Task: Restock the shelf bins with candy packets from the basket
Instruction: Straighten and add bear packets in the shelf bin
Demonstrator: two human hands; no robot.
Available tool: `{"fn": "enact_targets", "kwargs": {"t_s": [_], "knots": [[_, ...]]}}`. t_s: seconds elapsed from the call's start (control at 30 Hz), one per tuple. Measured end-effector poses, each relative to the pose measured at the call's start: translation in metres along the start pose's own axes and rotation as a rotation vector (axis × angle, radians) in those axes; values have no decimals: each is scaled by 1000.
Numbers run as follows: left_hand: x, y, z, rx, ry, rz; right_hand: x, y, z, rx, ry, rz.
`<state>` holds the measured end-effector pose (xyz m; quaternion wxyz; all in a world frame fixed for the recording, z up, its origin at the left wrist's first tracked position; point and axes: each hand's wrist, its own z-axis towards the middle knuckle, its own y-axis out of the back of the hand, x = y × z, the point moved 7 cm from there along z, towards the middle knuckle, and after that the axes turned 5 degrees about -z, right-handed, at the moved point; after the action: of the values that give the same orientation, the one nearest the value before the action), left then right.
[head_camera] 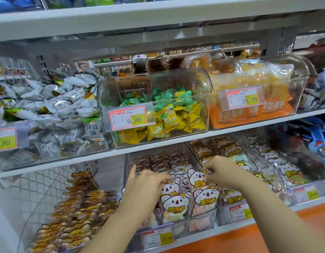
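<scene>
Hands: left hand [147, 181] and right hand [219, 172] pinch koala-print candy packets [173, 201] in the clear plastic bin [178, 228] at 6 o'clock. Overstuffing could spill the front packets, I reckon.

- This is a shop, in its sweets aisle.
- White metal shelves [158, 148] run in tiers, one above another.
- Clear plastic bins [203, 99] stand side by side on them, heaped with wrapped sweets.
- Red-and-yellow price labels [129, 118] are clipped to the bin fronts, reading 9.90, 29.90 [242, 99] and 16.80 [158, 238].
- Many identical cartoon-koala packets [174, 203] stand in rows in a lower bin.
- More stocked shelving shows through the gap behind.
</scene>
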<state>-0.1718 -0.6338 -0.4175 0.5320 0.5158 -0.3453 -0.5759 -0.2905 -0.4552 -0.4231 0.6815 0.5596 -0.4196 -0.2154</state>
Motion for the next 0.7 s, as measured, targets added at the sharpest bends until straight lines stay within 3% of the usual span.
{"fn": "enact_targets", "kwargs": {"t_s": [0.13,0.33,0.5,0.7], "knots": [[1,-1,1,51,-2,18,0,1,-4,71,-8,24],[-4,8,-3,-3,30,-218,30,4,-10,86,123,84],[-26,-8,-5,146,-54,52,33,-3,-2,52,129,26],[-21,-8,-11,186,-64,86,32,16,0,-138,133,-23]]}}
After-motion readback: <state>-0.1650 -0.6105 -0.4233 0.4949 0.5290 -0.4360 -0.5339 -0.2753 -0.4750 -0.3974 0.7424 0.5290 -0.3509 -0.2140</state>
